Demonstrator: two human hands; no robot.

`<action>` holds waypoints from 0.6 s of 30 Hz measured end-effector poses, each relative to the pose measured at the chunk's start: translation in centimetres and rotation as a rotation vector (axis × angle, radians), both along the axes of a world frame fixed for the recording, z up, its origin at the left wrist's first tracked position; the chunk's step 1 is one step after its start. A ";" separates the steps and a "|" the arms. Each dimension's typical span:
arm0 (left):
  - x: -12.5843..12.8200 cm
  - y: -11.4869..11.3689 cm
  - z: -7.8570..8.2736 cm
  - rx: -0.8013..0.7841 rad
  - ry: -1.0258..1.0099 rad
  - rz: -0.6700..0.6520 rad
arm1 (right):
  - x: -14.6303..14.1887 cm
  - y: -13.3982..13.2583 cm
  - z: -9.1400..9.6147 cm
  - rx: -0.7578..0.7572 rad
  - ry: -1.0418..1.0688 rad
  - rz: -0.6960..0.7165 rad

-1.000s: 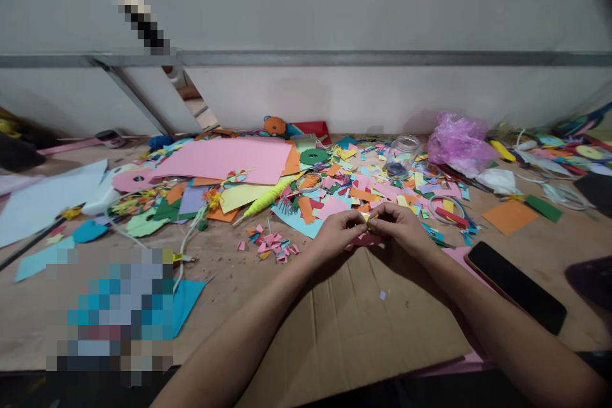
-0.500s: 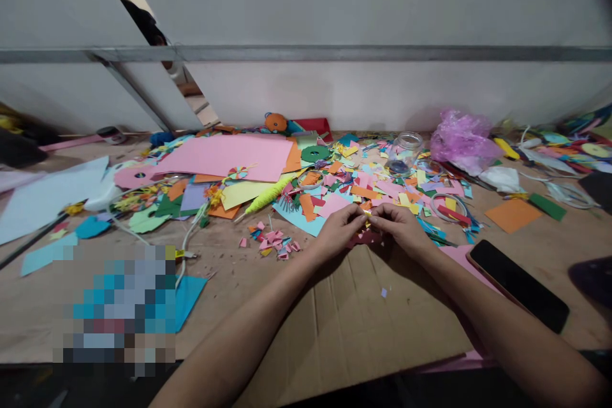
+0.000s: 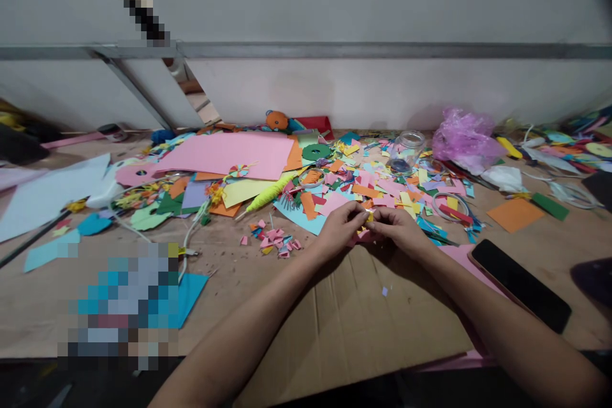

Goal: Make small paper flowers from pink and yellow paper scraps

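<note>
My left hand [image 3: 343, 226] and my right hand [image 3: 396, 224] meet over the far edge of a brown cardboard sheet [image 3: 368, 325]. Between their fingertips is a small yellow paper piece [image 3: 370, 216], pinched from both sides. Fingers partly cover it, so its full shape is hidden. Just beneath the hands some pink paper [image 3: 364, 236] shows. A tiny lilac scrap [image 3: 385, 291] lies on the cardboard. To the left of my left hand is a small heap of folded pink paper bits [image 3: 275, 239].
Colourful paper scraps spread behind the hands, with a glass jar [image 3: 408, 146] and a pink plastic bag [image 3: 463, 137] among them. A phone [image 3: 519, 284] lies by my right forearm. Left are a large pink sheet [image 3: 229, 153], a neon yellow yarn spindle [image 3: 270, 194] and a white cable [image 3: 191, 226].
Both hands stay in the same place, with the fingers shifting slightly on the yellow paper, more of which shows now. The whole view has moved a little.
</note>
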State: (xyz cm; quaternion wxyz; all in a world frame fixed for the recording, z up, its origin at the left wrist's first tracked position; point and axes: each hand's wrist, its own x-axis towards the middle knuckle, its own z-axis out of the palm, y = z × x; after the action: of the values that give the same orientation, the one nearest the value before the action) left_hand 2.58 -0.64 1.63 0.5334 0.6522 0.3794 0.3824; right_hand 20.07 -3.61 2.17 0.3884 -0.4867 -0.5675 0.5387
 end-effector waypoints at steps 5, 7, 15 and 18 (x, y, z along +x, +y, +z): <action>0.0 0.4 -0.5 -0.126 -0.121 0.007 | 0.3 0.1 0.0 0.023 -0.051 0.018; 0.0 0.5 -0.6 -0.179 -0.153 0.033 | 0.4 0.1 0.3 0.116 -0.129 -0.005; -0.4 0.2 0.1 -0.372 -0.221 0.008 | 0.6 0.1 1.0 0.551 -0.272 -0.002; -0.5 0.0 0.4 -0.375 -0.207 0.005 | 0.7 0.1 0.8 0.595 -0.325 0.038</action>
State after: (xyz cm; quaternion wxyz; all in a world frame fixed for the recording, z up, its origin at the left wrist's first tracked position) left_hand 2.09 -0.67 1.98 0.6804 0.4978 0.3890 0.3714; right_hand 20.76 -3.46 2.93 0.4077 -0.4211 -0.7632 0.2719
